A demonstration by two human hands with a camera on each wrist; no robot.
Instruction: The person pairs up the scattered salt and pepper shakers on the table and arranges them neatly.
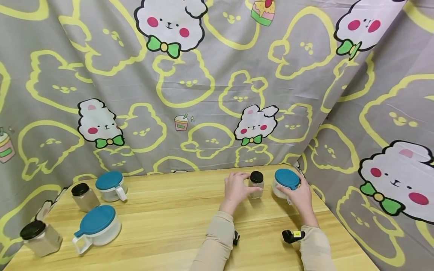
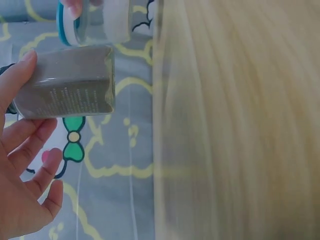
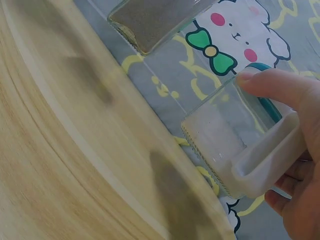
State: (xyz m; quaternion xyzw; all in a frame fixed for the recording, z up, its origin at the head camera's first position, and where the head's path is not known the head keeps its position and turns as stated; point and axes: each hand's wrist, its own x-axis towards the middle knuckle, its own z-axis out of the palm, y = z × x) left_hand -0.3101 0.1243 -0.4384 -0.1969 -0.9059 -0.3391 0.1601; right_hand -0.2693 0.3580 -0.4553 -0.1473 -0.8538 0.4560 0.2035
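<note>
My left hand (image 1: 235, 189) pinches a square clear jar with a black lid (image 1: 256, 177) between thumb and fingers. Grey-brown powder fills this jar (image 2: 70, 82), and fine print shows on its side in the left wrist view. To the right, my right hand (image 1: 300, 195) grips a round glass seasoning pot (image 1: 279, 191) with a blue lid and white handle. White contents show inside the pot (image 3: 212, 132) in the right wrist view, where my thumb lies by the lid. Both containers are upright, side by side, their shadows on the tabletop apart from them.
At the table's left stand two more blue-lidded pots, one behind (image 1: 110, 186) and one nearer (image 1: 101, 226), beside two black-lidded jars (image 1: 86, 199) (image 1: 44, 241). A patterned curtain (image 1: 203, 94) hangs behind the wooden table (image 1: 162, 210) and along its right side.
</note>
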